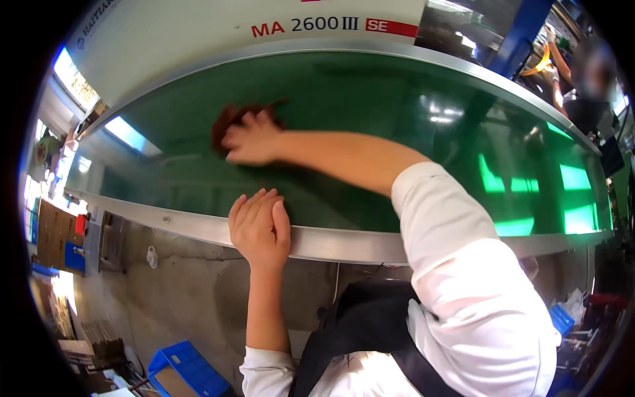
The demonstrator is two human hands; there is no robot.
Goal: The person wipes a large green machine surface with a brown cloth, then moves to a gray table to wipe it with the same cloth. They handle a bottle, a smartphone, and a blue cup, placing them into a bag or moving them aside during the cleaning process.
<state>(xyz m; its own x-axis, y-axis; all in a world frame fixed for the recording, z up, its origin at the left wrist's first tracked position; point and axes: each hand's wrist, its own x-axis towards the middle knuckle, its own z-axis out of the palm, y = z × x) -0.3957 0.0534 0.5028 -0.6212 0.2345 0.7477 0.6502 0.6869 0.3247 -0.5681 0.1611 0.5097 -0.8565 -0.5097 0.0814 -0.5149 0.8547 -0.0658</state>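
Note:
A dark reddish-brown cloth (223, 126) lies bunched on the green conveyor belt (370, 99), left of its middle. My right hand (256, 140) reaches across and presses down on this rag, its fingers bent over the fabric; the palm side is hidden. Closer to me, my left hand (260, 221) rests at the belt's near metal rail (344, 245). Its fingers are stretched out side by side, and it holds nothing.
Behind the belt stands a pale machine housing (198, 40). A blue crate (188, 370) sits on the floor at lower left, with cardboard boxes (56, 235) farther left. Another person (592, 73) works at the far right beside a blue post (522, 36).

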